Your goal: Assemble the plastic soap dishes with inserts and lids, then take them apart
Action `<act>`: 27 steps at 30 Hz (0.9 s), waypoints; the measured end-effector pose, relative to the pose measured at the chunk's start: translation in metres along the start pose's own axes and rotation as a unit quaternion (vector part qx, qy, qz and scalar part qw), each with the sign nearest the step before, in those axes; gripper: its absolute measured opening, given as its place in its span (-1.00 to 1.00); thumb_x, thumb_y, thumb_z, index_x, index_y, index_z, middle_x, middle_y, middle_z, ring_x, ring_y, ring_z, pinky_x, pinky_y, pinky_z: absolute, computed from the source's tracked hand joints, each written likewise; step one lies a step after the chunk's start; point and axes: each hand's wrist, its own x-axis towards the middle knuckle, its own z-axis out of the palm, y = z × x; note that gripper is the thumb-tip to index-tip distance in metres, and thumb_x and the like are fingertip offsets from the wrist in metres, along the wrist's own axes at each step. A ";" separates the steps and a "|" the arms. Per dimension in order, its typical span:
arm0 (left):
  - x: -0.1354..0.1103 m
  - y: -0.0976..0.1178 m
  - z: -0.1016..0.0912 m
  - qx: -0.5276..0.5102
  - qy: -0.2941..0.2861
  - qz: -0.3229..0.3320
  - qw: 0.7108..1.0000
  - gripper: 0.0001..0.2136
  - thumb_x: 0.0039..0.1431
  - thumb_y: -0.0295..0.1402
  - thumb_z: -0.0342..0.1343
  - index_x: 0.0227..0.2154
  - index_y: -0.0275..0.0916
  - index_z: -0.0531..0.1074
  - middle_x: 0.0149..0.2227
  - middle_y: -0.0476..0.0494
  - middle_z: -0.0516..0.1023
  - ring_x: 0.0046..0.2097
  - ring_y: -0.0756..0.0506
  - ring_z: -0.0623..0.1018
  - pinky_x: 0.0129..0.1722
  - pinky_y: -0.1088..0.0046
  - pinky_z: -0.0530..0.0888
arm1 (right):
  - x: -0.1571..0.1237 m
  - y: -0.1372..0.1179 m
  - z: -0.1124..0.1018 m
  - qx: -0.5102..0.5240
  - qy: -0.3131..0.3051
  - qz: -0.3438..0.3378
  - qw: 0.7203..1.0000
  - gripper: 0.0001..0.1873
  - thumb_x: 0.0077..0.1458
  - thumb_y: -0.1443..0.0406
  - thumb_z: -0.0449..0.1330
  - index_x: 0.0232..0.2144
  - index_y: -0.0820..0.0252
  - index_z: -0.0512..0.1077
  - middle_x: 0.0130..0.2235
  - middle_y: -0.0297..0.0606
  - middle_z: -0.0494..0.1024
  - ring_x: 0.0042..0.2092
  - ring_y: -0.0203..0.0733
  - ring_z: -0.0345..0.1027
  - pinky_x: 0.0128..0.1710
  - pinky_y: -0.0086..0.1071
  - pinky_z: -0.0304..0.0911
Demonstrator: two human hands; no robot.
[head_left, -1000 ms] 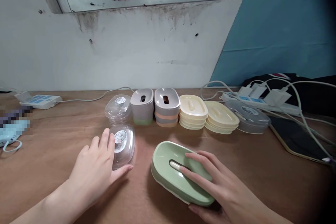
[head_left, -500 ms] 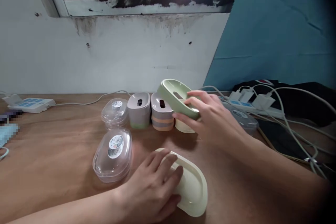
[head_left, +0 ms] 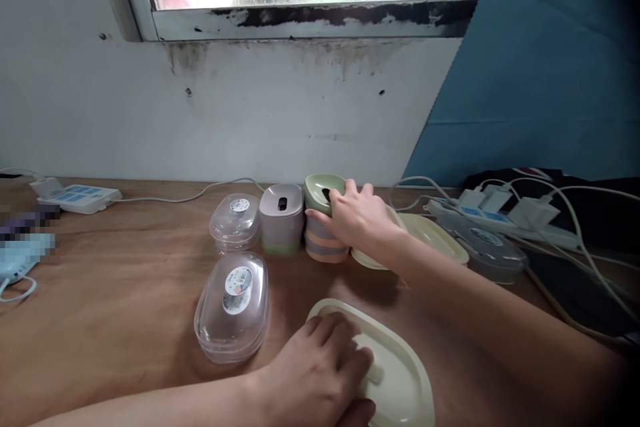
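Note:
My right hand (head_left: 363, 213) has its fingers closed around a green oval dish (head_left: 325, 187) with a slot in its middle. That dish rests on top of a grey-and-orange striped stack (head_left: 327, 243). To its left stands a grey stack (head_left: 283, 220) with a slotted top and a green bottom layer. Nearer to me, my left hand (head_left: 320, 373) lies over the left side of a cream oval tray (head_left: 400, 373), fingers curled down onto it. The hand hides that side of the tray, so the exact fingertip contact is not visible.
Two clear lidded boxes with round labels, a near one (head_left: 233, 320) and a far one (head_left: 235, 220), sit left of the stacks. Cream dishes (head_left: 435, 240) and another clear box (head_left: 485, 247) lie right. Power strips (head_left: 80, 197) with cables line the wall.
My right hand has lowered the green dish leftward onto the striped stack. The fingers of my left hand have curled in more over the cream tray. The view has shifted slightly.

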 end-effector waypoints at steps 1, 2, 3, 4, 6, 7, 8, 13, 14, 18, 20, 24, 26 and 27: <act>0.000 0.000 0.000 -0.002 0.001 0.000 1.000 -0.67 0.13 -0.20 0.03 -0.13 -0.33 0.30 -0.07 -0.29 0.38 -0.01 -0.22 0.35 0.00 0.26 0.34 | -0.001 0.001 0.001 -0.001 -0.002 -0.003 1.000 -0.34 0.10 -0.11 -0.12 -0.12 0.33 0.40 -0.10 0.13 0.31 -0.08 0.23 0.21 -0.28 -0.14 0.23; 0.001 0.000 -0.001 -0.003 0.004 0.000 1.000 -0.67 0.13 -0.20 0.03 -0.13 -0.33 0.30 -0.07 -0.29 0.38 -0.01 -0.22 0.35 0.00 0.26 0.34 | -0.002 0.002 0.002 0.000 -0.007 -0.007 1.000 -0.33 0.09 -0.11 -0.10 -0.12 0.33 0.40 -0.09 0.14 0.30 -0.07 0.23 0.21 -0.27 -0.13 0.23; 0.001 -0.001 -0.001 -0.004 0.005 0.001 1.000 -0.67 0.13 -0.20 0.02 -0.13 -0.33 0.31 -0.07 -0.29 0.38 -0.01 -0.22 0.35 0.00 0.26 0.35 | -0.003 0.004 0.002 0.002 -0.015 -0.013 1.000 -0.34 0.07 -0.12 -0.08 -0.11 0.33 0.39 -0.08 0.14 0.30 -0.07 0.23 0.20 -0.27 -0.13 0.23; 0.001 -0.001 -0.001 -0.005 0.005 0.001 1.000 -0.67 0.14 -0.21 0.01 -0.12 -0.33 0.31 -0.07 -0.29 0.37 -0.01 -0.22 0.35 0.00 0.26 0.35 | -0.005 0.006 0.001 0.006 -0.025 -0.020 0.999 -0.35 0.05 -0.11 -0.04 -0.10 0.31 0.39 -0.08 0.13 0.30 -0.07 0.22 0.21 -0.27 -0.14 0.23; 0.001 0.000 -0.002 -0.008 0.004 0.000 1.000 -0.67 0.14 -0.21 0.00 -0.11 -0.33 0.31 -0.06 -0.29 0.37 0.00 -0.22 0.34 0.01 0.25 0.34 | -0.007 0.012 -0.002 0.015 -0.046 -0.040 0.998 -0.39 0.00 -0.09 0.05 -0.08 0.25 0.38 -0.06 0.08 0.30 -0.06 0.19 0.21 -0.26 -0.17 0.24; 0.001 0.000 -0.003 -0.010 0.004 -0.001 1.000 -0.67 0.14 -0.21 0.00 -0.11 -0.33 0.31 -0.05 -0.29 0.36 0.00 -0.22 0.34 0.02 0.25 0.33 | -0.007 0.015 -0.003 0.020 -0.052 -0.052 0.997 -0.42 -0.02 -0.06 0.09 -0.07 0.20 0.37 -0.05 0.04 0.30 -0.05 0.17 0.20 -0.24 -0.18 0.24; 0.001 0.001 -0.003 -0.012 0.003 -0.002 1.000 -0.67 0.14 -0.21 0.00 -0.11 -0.33 0.31 -0.05 -0.28 0.36 0.00 -0.22 0.34 0.03 0.24 0.32 | -0.008 0.018 -0.004 0.023 -0.055 -0.064 0.996 -0.46 -0.03 -0.02 0.12 -0.06 0.16 0.37 -0.04 0.01 0.30 -0.04 0.15 0.19 -0.22 -0.19 0.23; 0.001 0.002 -0.005 -0.013 -0.004 -0.005 1.000 -0.67 0.15 -0.22 -0.01 -0.10 -0.32 0.30 -0.04 -0.28 0.35 0.00 -0.22 0.34 0.03 0.25 0.32 | -0.002 0.025 -0.003 0.039 -0.029 -0.095 0.994 -0.57 0.00 0.05 0.13 -0.11 0.11 0.40 0.01 -0.03 0.27 0.06 0.18 0.09 -0.09 -0.12 0.16; 0.000 0.002 -0.005 -0.009 -0.003 -0.004 1.000 -0.67 0.15 -0.22 -0.02 -0.10 -0.33 0.30 -0.05 -0.28 0.36 0.00 -0.22 0.34 0.02 0.25 0.33 | 0.000 0.024 -0.003 0.044 -0.020 -0.094 0.994 -0.55 0.00 0.03 0.13 -0.11 0.12 0.40 0.04 -0.01 0.24 0.09 0.19 0.05 -0.07 -0.11 0.15; -0.001 0.001 0.000 0.014 0.024 0.004 1.000 -0.66 0.18 -0.22 -0.06 -0.09 -0.36 0.27 -0.07 -0.32 0.35 0.01 -0.24 0.34 0.02 0.23 0.32 | 0.009 0.009 -0.007 0.080 0.050 -0.101 0.990 -0.50 0.02 -0.02 0.10 -0.09 0.18 0.35 0.15 0.05 0.12 0.19 0.23 -0.14 -0.01 -0.03 0.08; -0.002 0.000 0.003 0.013 0.034 0.009 0.999 -0.67 0.18 -0.22 -0.06 -0.11 -0.37 0.27 -0.06 -0.33 0.34 0.01 -0.24 0.33 0.03 0.22 0.31 | 0.014 -0.003 -0.010 0.094 0.061 -0.130 0.985 -0.48 0.01 -0.02 0.11 -0.09 0.21 0.36 0.16 0.07 0.11 0.21 0.22 -0.18 0.01 -0.01 0.04; -0.002 -0.001 0.005 0.013 0.030 0.018 0.999 -0.67 0.18 -0.21 -0.06 -0.12 -0.37 0.26 -0.07 -0.34 0.34 0.00 -0.24 0.32 0.02 0.20 0.32 | 0.028 -0.025 -0.013 0.089 0.018 -0.179 0.980 -0.47 -0.01 -0.02 0.15 -0.12 0.24 0.42 0.14 0.07 0.18 0.18 0.18 -0.08 0.05 -0.05 0.01; -0.002 -0.001 0.004 0.023 0.026 0.022 0.999 -0.67 0.19 -0.21 -0.08 -0.10 -0.37 0.26 -0.07 -0.33 0.34 0.01 -0.24 0.32 0.02 0.21 0.32 | 0.033 -0.033 -0.010 0.086 0.005 -0.186 0.979 -0.47 -0.02 -0.01 0.16 -0.13 0.25 0.44 0.10 0.08 0.24 0.15 0.18 0.00 0.04 -0.07 0.02; -0.002 -0.001 0.003 0.028 0.022 0.022 0.999 -0.67 0.20 -0.21 -0.08 -0.09 -0.36 0.25 -0.07 -0.32 0.35 0.02 -0.24 0.32 0.02 0.23 0.32 | 0.035 -0.035 -0.008 0.084 0.000 -0.188 0.979 -0.47 -0.02 -0.02 0.16 -0.13 0.25 0.44 0.08 0.08 0.26 0.13 0.18 0.03 0.03 -0.07 0.03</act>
